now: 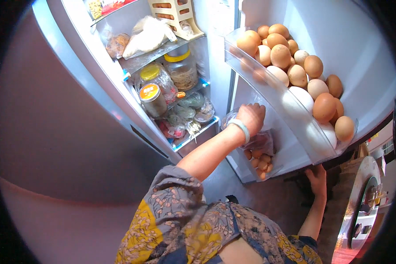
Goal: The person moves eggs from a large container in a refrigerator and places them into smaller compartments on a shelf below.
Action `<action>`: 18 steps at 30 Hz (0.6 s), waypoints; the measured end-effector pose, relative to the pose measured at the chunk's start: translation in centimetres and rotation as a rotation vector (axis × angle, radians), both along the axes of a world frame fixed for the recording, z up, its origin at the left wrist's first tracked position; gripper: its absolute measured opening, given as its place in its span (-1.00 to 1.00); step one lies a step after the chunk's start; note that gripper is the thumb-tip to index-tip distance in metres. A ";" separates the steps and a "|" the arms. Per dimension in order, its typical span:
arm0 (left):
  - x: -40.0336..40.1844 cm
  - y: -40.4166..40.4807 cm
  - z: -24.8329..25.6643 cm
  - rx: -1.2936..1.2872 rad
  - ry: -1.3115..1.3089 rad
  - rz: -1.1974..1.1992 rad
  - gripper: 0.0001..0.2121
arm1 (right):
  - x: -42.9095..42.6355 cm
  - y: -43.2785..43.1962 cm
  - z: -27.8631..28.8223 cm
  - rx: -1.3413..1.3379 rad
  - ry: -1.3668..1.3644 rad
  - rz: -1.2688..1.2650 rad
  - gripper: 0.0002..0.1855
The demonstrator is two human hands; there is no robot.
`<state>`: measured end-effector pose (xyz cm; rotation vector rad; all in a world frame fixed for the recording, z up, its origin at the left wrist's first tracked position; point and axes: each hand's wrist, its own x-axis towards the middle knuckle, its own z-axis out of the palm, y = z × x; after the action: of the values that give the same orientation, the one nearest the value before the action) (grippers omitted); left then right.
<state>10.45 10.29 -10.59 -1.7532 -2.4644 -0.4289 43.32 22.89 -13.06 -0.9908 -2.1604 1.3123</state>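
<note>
My left hand (251, 118), with a pale bangle on its wrist, is inside the open refrigerator door (283, 132). Its fingers are curled down over a lower door shelf, beside clear plastic bags; whatever the fingertips touch is hidden. Below it lie a bag with dark reddish contents (260, 142) and several brown eggs (261, 162). My right hand (315, 173) grips the door's outer edge at the lower right, its fingertips out of sight. Brown and white eggs (297, 75) fill the clear upper door bin (270, 84), above and right of my left hand.
Refrigerator shelves (158, 54) at the left hold a jar with a yellow lid (182, 71), an orange-lidded container (152, 100), bagged food (148, 38) and a cream egg rack (173, 15). A closed dark door panel (69, 132) stands at the far left. A round glass-topped table (363, 204) is at the right.
</note>
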 end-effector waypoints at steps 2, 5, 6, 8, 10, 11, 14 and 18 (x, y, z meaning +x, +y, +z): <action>1.3 -2.6 0.7 0.168 -0.037 0.001 -0.77 | 0.5 -0.3 0.0 0.009 -0.028 0.018 -0.57; 2.6 -7.6 0.5 0.363 -0.204 -0.031 -0.75 | 0.2 -1.3 1.2 0.048 -0.112 0.083 -0.56; 3.1 -9.4 -0.1 0.397 -0.267 0.001 -0.78 | 0.1 -1.5 1.3 0.059 -0.145 0.112 -0.56; 3.9 -12.4 -2.7 0.463 -0.406 0.063 -0.81 | 0.5 -1.2 0.8 0.134 -0.206 0.225 -0.58; 5.1 -15.6 -4.8 0.499 -0.601 0.175 -0.84 | 0.6 -1.6 1.0 0.184 -0.248 0.328 -0.60; 6.0 -16.9 -5.6 0.509 -0.717 0.251 -0.86 | 0.1 -2.4 2.0 0.089 -0.317 0.378 -0.55; 7.8 -20.4 -7.7 0.559 -0.880 0.410 -0.86 | -1.4 -4.7 3.2 0.069 -0.252 0.527 -0.47; 11.9 -20.8 -8.7 0.565 -0.947 0.549 -0.85 | -1.9 -3.6 2.4 0.789 0.001 0.797 -0.42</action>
<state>22.38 -10.55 -19.29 -0.6436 -2.7116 -1.9673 41.42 19.32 -10.66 0.2071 -2.8115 0.5487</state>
